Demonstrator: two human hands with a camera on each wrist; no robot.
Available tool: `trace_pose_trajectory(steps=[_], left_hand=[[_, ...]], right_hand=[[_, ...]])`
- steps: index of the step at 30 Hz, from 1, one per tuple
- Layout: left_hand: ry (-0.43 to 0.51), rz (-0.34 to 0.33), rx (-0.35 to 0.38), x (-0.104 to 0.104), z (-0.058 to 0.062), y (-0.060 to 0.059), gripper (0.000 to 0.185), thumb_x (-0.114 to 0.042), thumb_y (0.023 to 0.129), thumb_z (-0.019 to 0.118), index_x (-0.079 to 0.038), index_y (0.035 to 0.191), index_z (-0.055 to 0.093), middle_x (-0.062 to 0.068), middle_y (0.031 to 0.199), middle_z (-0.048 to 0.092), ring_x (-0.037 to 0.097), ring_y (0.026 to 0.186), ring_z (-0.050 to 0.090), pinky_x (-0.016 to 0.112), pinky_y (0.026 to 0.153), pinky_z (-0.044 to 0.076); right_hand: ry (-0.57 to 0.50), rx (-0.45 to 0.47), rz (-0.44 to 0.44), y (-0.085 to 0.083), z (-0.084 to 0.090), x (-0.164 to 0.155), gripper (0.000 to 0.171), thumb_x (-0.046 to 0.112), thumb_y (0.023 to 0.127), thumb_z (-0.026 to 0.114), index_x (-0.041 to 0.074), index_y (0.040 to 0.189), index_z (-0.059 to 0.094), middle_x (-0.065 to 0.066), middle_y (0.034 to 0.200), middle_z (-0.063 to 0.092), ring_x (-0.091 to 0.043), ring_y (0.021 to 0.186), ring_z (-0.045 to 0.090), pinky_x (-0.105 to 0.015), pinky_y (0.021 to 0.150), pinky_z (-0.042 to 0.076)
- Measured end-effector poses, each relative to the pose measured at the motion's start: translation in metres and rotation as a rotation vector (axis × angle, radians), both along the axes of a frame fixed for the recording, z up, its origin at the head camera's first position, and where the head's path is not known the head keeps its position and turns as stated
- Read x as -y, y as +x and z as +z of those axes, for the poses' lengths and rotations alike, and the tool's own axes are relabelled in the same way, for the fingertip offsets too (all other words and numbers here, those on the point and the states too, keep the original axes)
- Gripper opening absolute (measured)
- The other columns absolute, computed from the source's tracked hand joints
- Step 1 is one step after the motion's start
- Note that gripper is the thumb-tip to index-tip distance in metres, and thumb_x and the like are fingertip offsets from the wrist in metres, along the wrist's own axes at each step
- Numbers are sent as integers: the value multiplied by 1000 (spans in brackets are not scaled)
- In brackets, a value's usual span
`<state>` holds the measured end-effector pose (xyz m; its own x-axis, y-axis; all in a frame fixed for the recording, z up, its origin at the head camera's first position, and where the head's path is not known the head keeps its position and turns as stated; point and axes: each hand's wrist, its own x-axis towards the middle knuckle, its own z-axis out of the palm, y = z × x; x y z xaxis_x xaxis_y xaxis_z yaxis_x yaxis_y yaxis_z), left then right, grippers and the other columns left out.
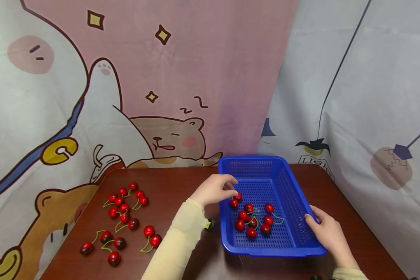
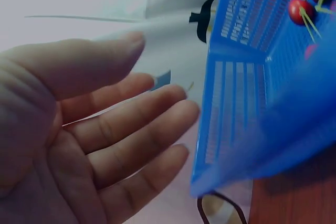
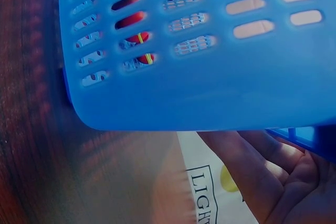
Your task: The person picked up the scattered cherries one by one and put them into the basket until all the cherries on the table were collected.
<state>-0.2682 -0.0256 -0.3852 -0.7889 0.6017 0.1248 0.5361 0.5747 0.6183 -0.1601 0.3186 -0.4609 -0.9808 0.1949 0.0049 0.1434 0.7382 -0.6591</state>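
A blue plastic basket (image 1: pixel 283 249) with slotted walls holds several red cherries (image 1: pixel 251 232) with green stems. My left hand (image 1: pixel 215 189) hovers over its left rim, fingers loosely bent and nothing between them. Just below those fingertips lies a pair of cherries (image 1: pixel 234 203). In the left wrist view the left hand (image 2: pixel 105 124) is relaxed, thumb apart from the fingers, beside the basket wall (image 2: pixel 231 108). My right hand (image 1: pixel 330 233) grips the basket's right rim, thumb over the edge. From the right wrist, the basket wall (image 3: pixel 210 98) hides part of that hand (image 3: pixel 283 177).
On the left of the brown table (image 1: pixel 182 179) lie several more cherries (image 1: pixel 124 208), mostly in stemmed pairs. A small dark object with a yellow-green patch (image 1: pixel 208 224) shows beside the left sleeve. Printed curtains (image 1: pixel 210 77) hang close behind the table.
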Motion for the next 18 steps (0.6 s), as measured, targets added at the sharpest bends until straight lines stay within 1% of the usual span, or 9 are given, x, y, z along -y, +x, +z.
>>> trace_pose_trajectory(steps=[2,5,9,12,18], left_hand=[[34,37,-7,9,-2,1,30,-24,91,74,-12,118,69,-1,100,71,10,91,66,28,80,54],[83,73,-25,24,-7,1,29,-22,91,73,-10,117,69,1,98,71,13,90,66,31,79,54],[130,135,-43,49,-17,0,27,-19,91,73,-7,115,69,1,97,71,14,87,66,35,81,54],[142,194,-50,69,-26,0,25,-18,91,73,-9,114,70,0,96,70,15,86,66,38,82,55],[130,304,-52,107,-44,-1,21,-15,90,74,-12,110,71,-1,98,70,16,87,65,41,82,54]], right_hand=[[-1,0,0,0,1,0,56,29,101,53,-10,141,44,-29,108,66,-21,73,66,-35,64,53],[2,5,0,-1,1,1,57,30,101,53,-9,141,44,-30,109,65,-21,74,66,-36,64,53],[18,6,1,-1,1,1,57,31,101,53,-8,141,44,-30,110,65,-22,76,66,-37,66,53],[29,4,-1,-1,1,0,56,31,101,53,-8,141,45,-29,111,65,-23,78,65,-38,68,51],[24,15,-3,0,1,-1,57,32,101,52,-7,142,44,-28,111,65,-23,78,65,-38,68,51]])
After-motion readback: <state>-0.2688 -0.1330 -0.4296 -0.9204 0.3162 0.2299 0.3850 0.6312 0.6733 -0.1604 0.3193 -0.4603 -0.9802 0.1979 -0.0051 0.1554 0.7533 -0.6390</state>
